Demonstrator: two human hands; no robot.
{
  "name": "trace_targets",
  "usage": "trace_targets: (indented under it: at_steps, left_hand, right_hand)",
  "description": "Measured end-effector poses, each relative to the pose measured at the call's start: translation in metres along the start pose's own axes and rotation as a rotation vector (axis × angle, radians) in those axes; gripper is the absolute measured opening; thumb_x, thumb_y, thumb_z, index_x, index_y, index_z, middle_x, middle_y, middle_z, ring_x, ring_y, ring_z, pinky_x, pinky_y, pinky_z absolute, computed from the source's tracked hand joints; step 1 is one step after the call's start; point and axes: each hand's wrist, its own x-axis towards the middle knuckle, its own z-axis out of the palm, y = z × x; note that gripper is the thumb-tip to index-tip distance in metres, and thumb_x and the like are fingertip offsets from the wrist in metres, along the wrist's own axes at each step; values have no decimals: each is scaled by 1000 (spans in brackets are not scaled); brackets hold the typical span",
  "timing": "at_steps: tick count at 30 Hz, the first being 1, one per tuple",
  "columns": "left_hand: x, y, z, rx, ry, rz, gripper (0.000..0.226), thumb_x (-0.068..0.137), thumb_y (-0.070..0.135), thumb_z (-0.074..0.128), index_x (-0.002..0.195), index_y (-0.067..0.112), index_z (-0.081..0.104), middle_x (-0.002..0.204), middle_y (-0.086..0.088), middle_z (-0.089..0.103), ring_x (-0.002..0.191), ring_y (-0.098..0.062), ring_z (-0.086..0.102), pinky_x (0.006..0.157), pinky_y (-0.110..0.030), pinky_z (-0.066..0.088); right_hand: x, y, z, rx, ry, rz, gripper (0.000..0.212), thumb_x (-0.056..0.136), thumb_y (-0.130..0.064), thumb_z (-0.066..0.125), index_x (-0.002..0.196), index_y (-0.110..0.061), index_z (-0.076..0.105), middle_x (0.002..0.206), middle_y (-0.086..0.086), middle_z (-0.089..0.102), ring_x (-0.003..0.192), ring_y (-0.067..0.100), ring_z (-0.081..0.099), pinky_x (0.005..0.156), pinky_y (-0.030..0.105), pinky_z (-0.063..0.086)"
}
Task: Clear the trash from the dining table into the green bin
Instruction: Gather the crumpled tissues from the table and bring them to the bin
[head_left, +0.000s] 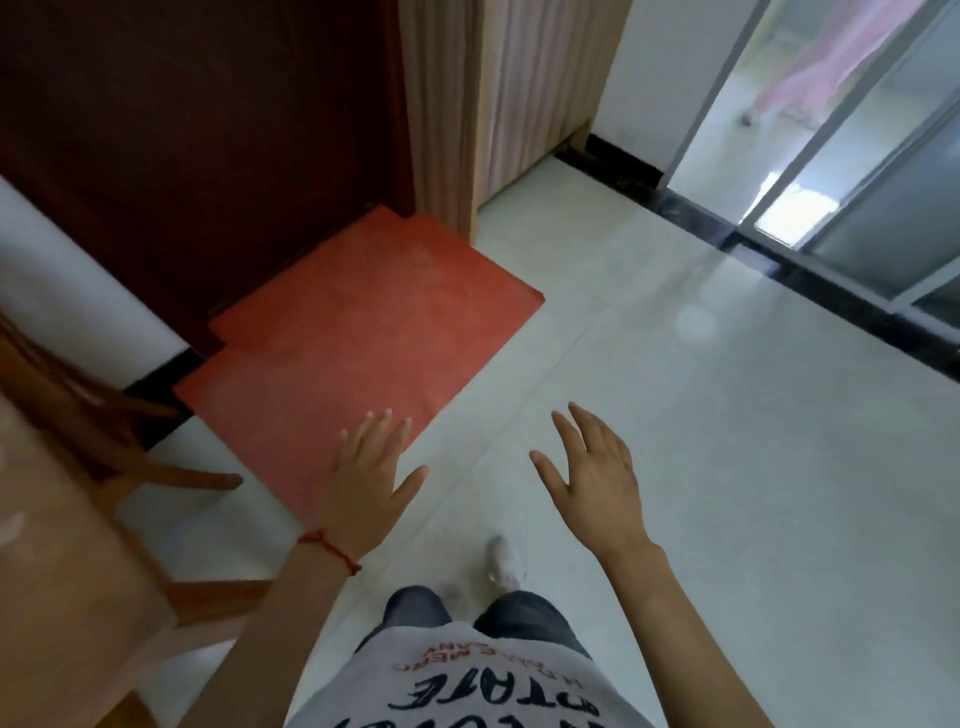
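Both your hands, left hand (371, 480) and right hand (592, 478), hang spread wide, holding nothing, over white floor tiles (727, 441) beside a red mat (363, 332) at a dark door (208, 130); a table (57, 571) edge lies left.

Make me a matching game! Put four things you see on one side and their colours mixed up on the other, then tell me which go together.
Things:
1. mat
2. floor
3. door
4. shoe

Colours:
A. dark brown
B. white
C. orange-red
D. pale grey tiles

Pairs: 1-C, 2-D, 3-A, 4-B

Both hands, left and right, are open and holding nothing.
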Motion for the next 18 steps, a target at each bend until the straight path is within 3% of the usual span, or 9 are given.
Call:
trace_targets:
  at_steps: [8, 18]
  left_hand:
    - [41, -15, -21, -16, 109, -318, 76, 89, 61, 11, 130, 7, 46, 133, -20, 50, 125, -38, 43, 101, -55, 38]
    - [60, -27, -48, 5, 226, -632, 75, 90, 60, 12, 128, 6, 47, 130, -22, 52, 124, -39, 45, 99, -55, 38]
  right_hand:
    - [123, -17, 1, -13, -63, -351, 59, 92, -52, 29, 121, -8, 56, 128, 16, 57, 115, 34, 56, 96, 46, 43]
    - [233, -51, 7, 18, -151, -679, 57, 88, -45, 35, 125, -6, 52, 132, 15, 54, 120, 35, 51, 98, 46, 41]
